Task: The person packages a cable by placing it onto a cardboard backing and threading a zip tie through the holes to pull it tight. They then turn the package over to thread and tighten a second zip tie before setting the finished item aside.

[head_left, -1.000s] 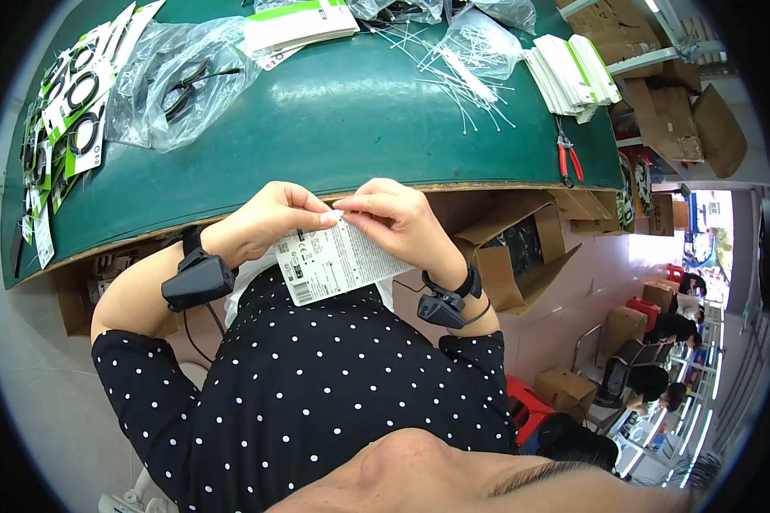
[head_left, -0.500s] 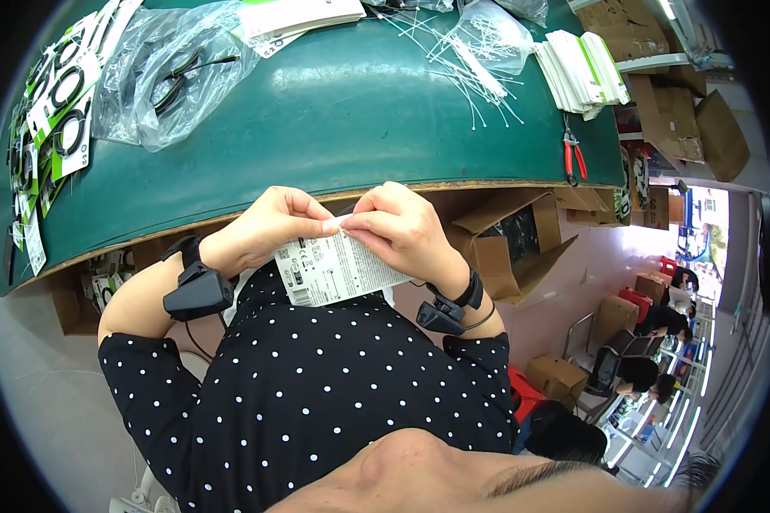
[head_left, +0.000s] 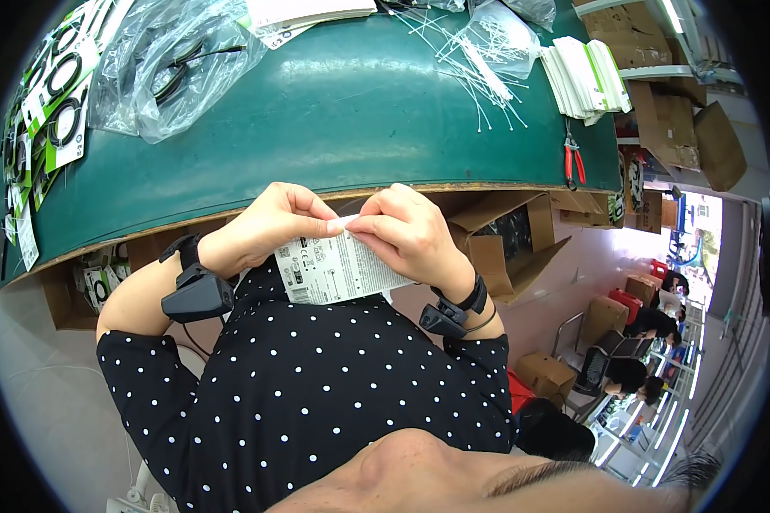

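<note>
Just off the front edge of the green table, I hold a white printed packaging card [head_left: 334,269] in front of my body. My left hand [head_left: 272,224] pinches its top edge between thumb and forefinger. Close beside it, my right hand [head_left: 409,232] is closed on the same edge, its curled fingers meeting the left fingertips. The card hangs below both hands, printed side showing. Whether something small sits between the fingertips is hidden.
On the green table [head_left: 334,128] are carded black cables [head_left: 64,124], a clear bag [head_left: 137,77] with a black cable, loose white cable ties [head_left: 483,73], stacked cards [head_left: 580,81] and red-handled cutters [head_left: 573,158]. An open cardboard box [head_left: 522,256] stands below at right.
Both hands keep their grip on the card, almost unmoved. The view has shifted slightly, so the table and things on it appear a little displaced.
</note>
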A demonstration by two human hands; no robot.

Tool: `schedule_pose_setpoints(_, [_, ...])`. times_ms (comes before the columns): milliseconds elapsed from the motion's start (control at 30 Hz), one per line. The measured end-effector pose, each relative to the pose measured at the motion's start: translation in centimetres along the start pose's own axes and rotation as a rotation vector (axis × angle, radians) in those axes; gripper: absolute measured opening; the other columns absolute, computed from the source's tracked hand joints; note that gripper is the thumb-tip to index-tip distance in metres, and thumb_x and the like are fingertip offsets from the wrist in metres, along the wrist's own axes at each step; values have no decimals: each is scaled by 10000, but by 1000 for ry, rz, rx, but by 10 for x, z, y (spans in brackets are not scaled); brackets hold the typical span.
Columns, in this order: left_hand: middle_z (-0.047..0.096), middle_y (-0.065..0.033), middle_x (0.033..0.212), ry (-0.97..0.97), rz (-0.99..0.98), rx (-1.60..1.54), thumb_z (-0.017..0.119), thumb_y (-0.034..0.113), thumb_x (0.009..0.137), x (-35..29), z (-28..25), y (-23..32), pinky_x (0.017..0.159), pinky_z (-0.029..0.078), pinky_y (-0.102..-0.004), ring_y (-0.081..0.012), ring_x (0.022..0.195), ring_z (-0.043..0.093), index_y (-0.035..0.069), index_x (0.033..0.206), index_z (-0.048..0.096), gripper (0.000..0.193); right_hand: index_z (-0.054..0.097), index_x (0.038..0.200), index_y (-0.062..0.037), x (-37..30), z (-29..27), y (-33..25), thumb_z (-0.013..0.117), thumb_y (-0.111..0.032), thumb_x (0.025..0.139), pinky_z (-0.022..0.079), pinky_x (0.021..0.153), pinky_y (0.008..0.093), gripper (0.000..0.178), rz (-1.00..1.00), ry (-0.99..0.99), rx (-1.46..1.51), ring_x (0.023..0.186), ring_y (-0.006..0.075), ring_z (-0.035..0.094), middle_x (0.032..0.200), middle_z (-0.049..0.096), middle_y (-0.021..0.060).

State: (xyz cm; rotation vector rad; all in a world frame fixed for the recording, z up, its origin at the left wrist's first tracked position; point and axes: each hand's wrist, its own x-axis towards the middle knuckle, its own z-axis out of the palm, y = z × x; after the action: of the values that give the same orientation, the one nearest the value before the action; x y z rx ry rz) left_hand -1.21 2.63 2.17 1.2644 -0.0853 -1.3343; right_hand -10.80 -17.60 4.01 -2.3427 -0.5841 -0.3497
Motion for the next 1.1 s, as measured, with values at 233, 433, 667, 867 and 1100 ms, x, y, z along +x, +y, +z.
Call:
schedule_pose_setpoints(233, [707,-118,851,1,10,5,763,67,798,0,0,-3,725,530,-242,-139,789,675,-37,889,688,157,683,821,-56,0,3,0,762,-45,691,436,554,311,152,-9,10,9,652,196,549,773,601,36])
schedule_pose_setpoints(433, [709,-137,851,34,28,73,787,38,762,-5,7,0,715,553,-255,-154,780,688,-41,887,674,187,677,809,-59,1,-1,-4,766,-53,680,437,550,314,157,-14,-2,7,649,194,547,772,596,34])
schedule_pose_setpoints(667, [708,-141,838,51,105,111,795,28,749,-6,16,-7,696,561,-257,-156,766,691,-44,865,657,194,674,818,-58,-2,-6,-12,766,-54,674,442,554,316,172,-50,-7,-19,645,201,550,775,590,39])
schedule_pose_setpoints(867, [706,-146,834,55,142,84,794,28,751,-6,20,-7,702,563,-254,-157,775,691,-43,839,648,185,676,847,-40,-5,-13,-17,758,-42,692,448,574,310,175,-37,-35,-28,657,212,557,777,585,52])
schedule_pose_setpoints(1100, [710,-116,829,84,252,249,792,30,751,-16,25,-3,688,553,-246,-152,752,688,-32,819,664,158,688,905,-14,-13,-40,-10,699,-22,802,453,646,274,104,215,206,231,719,156,571,824,605,60])
